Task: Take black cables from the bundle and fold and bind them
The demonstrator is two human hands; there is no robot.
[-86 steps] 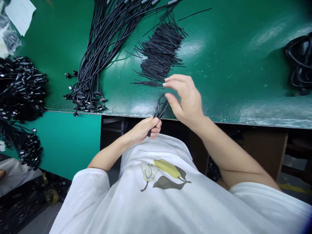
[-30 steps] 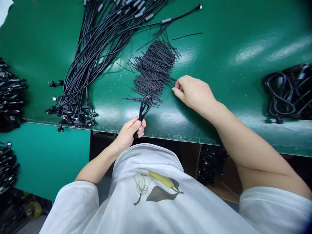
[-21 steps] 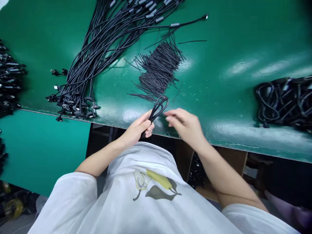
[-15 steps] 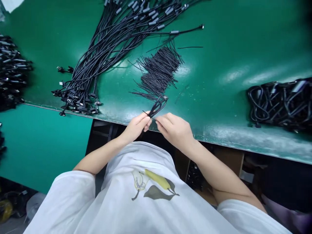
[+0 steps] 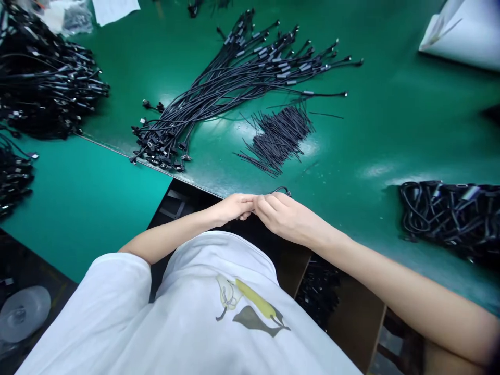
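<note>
My left hand (image 5: 235, 208) is closed at the table's front edge, its fingers around a coiled black cable (image 5: 283, 189). Only a small loop and one end of that cable show beyond my knuckles. My right hand (image 5: 279, 214) presses against the left fingertips, thumb and fingers pinched at the bundle. The thin black twist tie it gripped earlier is hidden behind its fingers. Beyond my hands lies a pile of short black twist ties (image 5: 282, 136). Long straight cables (image 5: 219, 91) with grey sleeves and plugs lie behind it, to the left.
Coiled, tied cables (image 5: 449, 219) are stacked at the right. A large heap of cables (image 5: 50, 83) sits at the far left. White papers (image 5: 466, 36) lie at the back right, and the green table (image 5: 375, 130) ends just before my body.
My right hand has moved in against my left hand and now covers most of the coiled cable. The view has shifted, showing more of the table's back and left side.
</note>
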